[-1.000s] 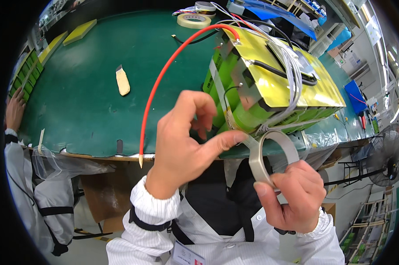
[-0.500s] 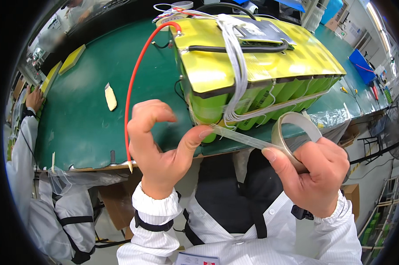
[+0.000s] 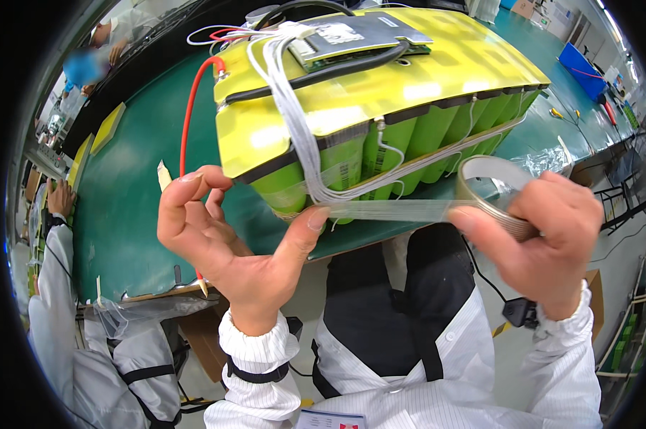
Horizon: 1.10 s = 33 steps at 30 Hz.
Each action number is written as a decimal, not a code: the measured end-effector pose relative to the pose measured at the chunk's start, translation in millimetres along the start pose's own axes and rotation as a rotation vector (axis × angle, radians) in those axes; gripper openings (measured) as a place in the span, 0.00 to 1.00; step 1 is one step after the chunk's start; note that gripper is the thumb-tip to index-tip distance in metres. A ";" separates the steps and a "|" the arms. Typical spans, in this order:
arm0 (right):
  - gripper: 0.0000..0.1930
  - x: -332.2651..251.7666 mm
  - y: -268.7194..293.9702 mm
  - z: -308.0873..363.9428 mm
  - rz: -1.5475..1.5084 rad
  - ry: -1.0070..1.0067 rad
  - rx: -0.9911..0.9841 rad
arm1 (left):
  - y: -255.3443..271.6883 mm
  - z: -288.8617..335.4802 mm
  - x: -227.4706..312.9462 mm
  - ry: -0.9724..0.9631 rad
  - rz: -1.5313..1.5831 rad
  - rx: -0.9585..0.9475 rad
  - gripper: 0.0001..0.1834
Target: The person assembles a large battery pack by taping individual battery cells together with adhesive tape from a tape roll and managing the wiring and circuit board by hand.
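Observation:
A battery pack (image 3: 416,139) of green cells under a yellow top sheet stands on the green bench. My left hand (image 3: 230,250) is at its near left corner, fingers spread and curled, thumb pressed on the end of a clear tape strip (image 3: 391,210) beside the bundle of white wires (image 3: 294,114). From there the strip runs taut to a tape roll (image 3: 509,218), which my right hand (image 3: 541,243) grips between thumb and fingers. A red cable (image 3: 189,118) hangs from the pack's left side, passing behind my left hand.
The green bench (image 3: 141,214) has its front edge just below the pack. Yellow boards (image 3: 108,129) lie at the far left, near a co-worker's hand (image 3: 62,199). A blue bin (image 3: 582,68) and red-handled tool (image 3: 609,113) sit at the right.
The pack appears further left and slightly turned. My right hand has moved right with the roll, and the strip between my hands is longer and more level. My left fingers have shifted left.

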State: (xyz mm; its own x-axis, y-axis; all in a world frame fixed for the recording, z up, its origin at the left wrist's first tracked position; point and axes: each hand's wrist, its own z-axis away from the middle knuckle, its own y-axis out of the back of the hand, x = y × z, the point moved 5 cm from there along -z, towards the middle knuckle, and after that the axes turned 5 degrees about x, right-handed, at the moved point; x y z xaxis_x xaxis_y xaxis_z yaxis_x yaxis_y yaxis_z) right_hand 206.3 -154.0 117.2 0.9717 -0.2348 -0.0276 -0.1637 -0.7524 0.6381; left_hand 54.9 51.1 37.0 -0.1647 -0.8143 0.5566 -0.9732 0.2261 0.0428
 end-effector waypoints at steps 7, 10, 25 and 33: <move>0.34 54.6 34.3 19.4 0.101 0.160 0.051 | 0.9 4.2 -3.1 0.075 0.033 0.039 0.60; 0.33 88.8 37.9 21.8 0.070 0.213 0.068 | 1.5 5.0 -3.7 0.041 0.056 0.023 0.55; 0.29 210.6 33.3 31.6 -0.362 0.082 -0.043 | 13.0 7.2 -10.7 0.057 0.097 -0.010 0.51; 0.24 213.5 31.5 26.5 -0.316 0.062 0.031 | 19.3 8.1 -11.2 0.141 -0.001 0.056 0.58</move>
State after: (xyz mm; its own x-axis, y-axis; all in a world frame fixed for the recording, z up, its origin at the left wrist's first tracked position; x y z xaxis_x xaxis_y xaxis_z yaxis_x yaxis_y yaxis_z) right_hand 404.1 -244.1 111.0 0.9836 0.0507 -0.1733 0.1437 -0.8008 0.5814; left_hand 36.7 60.3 24.8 -0.1433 -0.7308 0.6674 -0.9814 0.1918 -0.0007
